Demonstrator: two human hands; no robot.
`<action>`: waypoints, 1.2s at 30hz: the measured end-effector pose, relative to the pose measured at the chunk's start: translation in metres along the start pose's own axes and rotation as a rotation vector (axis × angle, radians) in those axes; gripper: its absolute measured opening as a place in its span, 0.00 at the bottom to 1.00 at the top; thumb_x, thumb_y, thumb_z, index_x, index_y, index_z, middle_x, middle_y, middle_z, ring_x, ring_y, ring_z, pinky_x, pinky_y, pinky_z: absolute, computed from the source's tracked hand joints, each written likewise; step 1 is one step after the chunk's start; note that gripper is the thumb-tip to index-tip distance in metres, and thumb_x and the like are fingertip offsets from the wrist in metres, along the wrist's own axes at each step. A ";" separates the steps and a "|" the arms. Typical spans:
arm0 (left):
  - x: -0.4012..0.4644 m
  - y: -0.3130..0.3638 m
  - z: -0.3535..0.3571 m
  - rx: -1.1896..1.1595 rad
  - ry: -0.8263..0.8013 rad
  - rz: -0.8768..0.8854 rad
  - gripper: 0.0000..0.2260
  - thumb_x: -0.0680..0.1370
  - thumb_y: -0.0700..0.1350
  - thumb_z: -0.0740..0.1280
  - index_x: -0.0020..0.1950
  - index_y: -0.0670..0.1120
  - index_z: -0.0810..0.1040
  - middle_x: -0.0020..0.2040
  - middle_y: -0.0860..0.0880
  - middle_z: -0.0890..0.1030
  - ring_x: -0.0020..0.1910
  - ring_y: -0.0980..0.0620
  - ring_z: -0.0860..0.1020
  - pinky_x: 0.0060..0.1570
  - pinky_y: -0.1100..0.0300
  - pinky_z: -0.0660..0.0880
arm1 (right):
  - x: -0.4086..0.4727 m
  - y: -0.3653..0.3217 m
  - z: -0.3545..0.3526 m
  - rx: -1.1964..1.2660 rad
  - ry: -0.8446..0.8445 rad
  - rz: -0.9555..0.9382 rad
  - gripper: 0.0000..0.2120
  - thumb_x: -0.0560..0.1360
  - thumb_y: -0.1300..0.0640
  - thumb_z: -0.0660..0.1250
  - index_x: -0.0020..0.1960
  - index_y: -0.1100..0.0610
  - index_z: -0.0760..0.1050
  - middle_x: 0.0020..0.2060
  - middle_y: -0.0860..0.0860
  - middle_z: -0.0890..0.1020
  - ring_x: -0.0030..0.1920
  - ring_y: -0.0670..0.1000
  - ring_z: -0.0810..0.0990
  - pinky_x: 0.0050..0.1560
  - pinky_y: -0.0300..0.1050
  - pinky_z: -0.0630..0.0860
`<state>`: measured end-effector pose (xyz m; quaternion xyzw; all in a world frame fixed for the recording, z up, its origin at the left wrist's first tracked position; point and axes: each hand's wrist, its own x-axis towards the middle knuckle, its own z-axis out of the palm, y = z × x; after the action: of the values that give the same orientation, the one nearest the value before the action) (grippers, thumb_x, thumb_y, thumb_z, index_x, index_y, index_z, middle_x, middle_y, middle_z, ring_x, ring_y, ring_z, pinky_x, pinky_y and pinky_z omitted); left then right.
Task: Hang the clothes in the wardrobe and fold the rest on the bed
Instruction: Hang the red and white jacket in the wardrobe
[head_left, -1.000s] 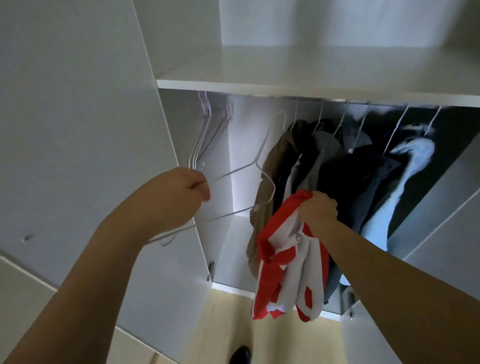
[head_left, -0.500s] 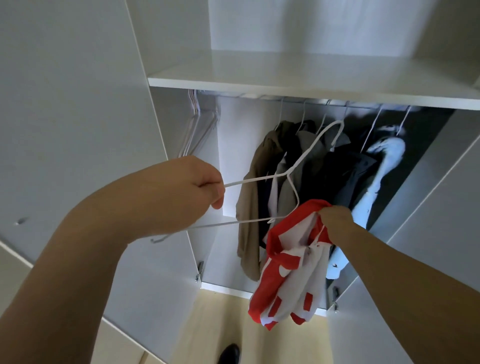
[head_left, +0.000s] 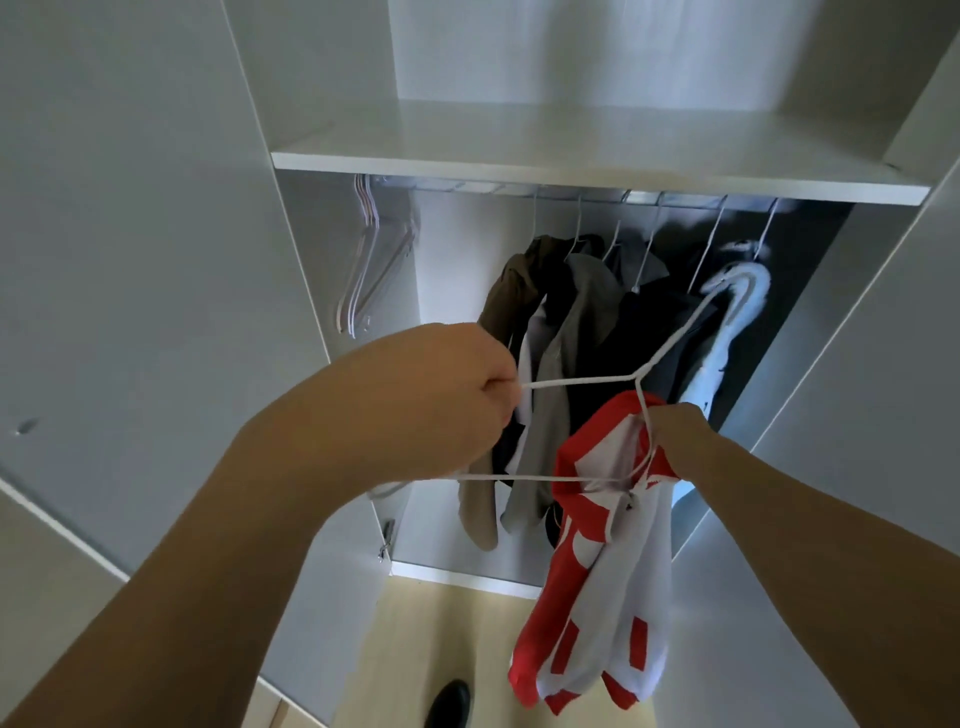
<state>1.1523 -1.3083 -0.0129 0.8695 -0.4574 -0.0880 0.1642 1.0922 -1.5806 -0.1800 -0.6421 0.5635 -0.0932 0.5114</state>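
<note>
White wire hanger (head_left: 576, 382) gripped by left hand (head_left: 441, 400); right hand (head_left: 675, 441) clutches the red-and-white garment (head_left: 597, 582).

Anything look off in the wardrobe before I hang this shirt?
The brown garment on the rail's left sits bunched and lopsided on its hanger, drooping to one side. Nothing else stands out; the spare hangers hang tidy.
</note>
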 end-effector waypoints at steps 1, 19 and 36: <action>0.003 -0.001 0.004 0.005 -0.005 0.014 0.12 0.81 0.46 0.57 0.45 0.49 0.79 0.33 0.53 0.72 0.31 0.56 0.70 0.30 0.69 0.65 | -0.004 -0.002 0.000 0.003 -0.007 -0.022 0.12 0.77 0.56 0.64 0.54 0.64 0.74 0.35 0.58 0.74 0.37 0.56 0.74 0.53 0.51 0.75; 0.084 -0.059 0.141 0.124 0.478 0.414 0.10 0.78 0.47 0.59 0.40 0.48 0.77 0.26 0.58 0.64 0.22 0.59 0.62 0.25 0.68 0.64 | -0.036 -0.004 -0.043 0.060 -0.103 -0.281 0.15 0.78 0.61 0.56 0.34 0.57 0.73 0.31 0.54 0.75 0.32 0.51 0.73 0.36 0.41 0.71; 0.119 0.013 0.205 -1.189 -0.260 -0.615 0.06 0.79 0.44 0.64 0.51 0.42 0.77 0.41 0.46 0.78 0.38 0.50 0.76 0.40 0.57 0.74 | -0.050 -0.016 -0.074 0.298 -0.049 -0.300 0.12 0.75 0.61 0.56 0.38 0.57 0.77 0.34 0.55 0.78 0.36 0.54 0.77 0.44 0.47 0.76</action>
<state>1.1471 -1.4553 -0.1995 0.7044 -0.0794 -0.4707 0.5253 1.0333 -1.5829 -0.1108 -0.6381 0.4291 -0.2350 0.5945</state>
